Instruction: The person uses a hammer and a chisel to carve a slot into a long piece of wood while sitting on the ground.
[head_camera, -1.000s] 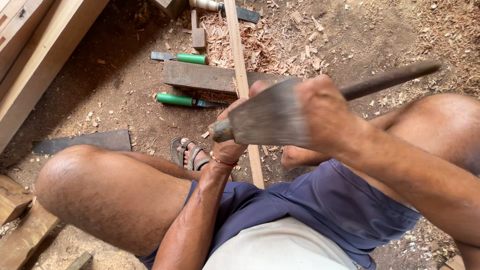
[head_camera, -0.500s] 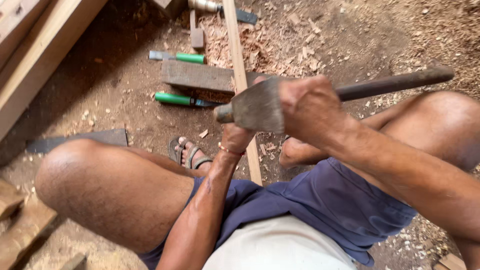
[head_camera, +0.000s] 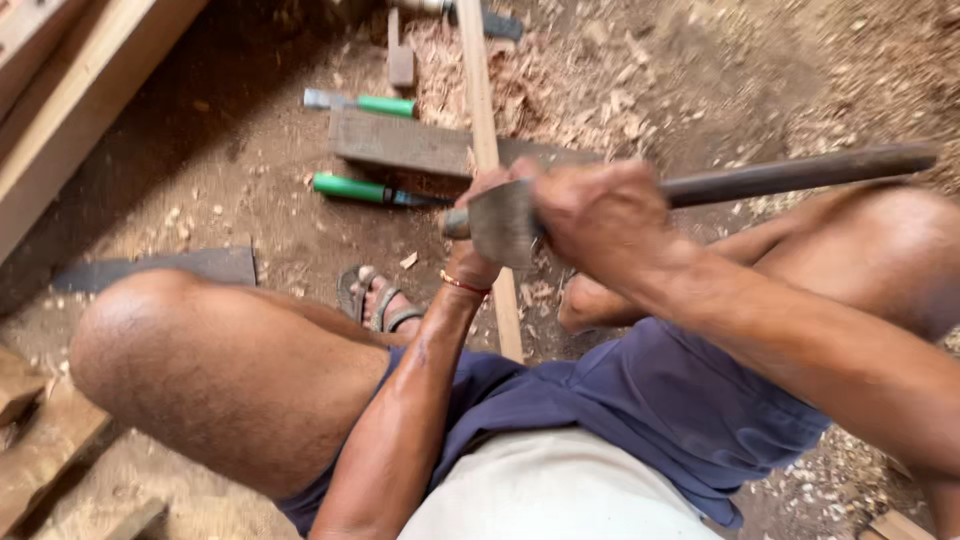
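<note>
Two green-handled chisels (head_camera: 360, 187) beside wooden strip (head_camera: 483, 110)

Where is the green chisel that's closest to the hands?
In the head view, that green chisel lies on the dirt floor left of the left hand, just in front of the wood block.

The person sits low on the ground, knees spread to either side, a sandalled foot (head_camera: 378, 298) between them. A long wooden strip (head_camera: 487, 150) runs from between the legs away toward the top of the view, crossing over a flat block (head_camera: 400, 143). The right hand (head_camera: 600, 212) grips an adze (head_camera: 700, 187) above the strip — its handle reaching off to the right — with the left hand (head_camera: 480, 262) just beneath the blade. One chisel (head_camera: 365, 189) lies before the block, another (head_camera: 362, 102) behind it. Planks (head_camera: 70, 110) lie at far left.
</note>
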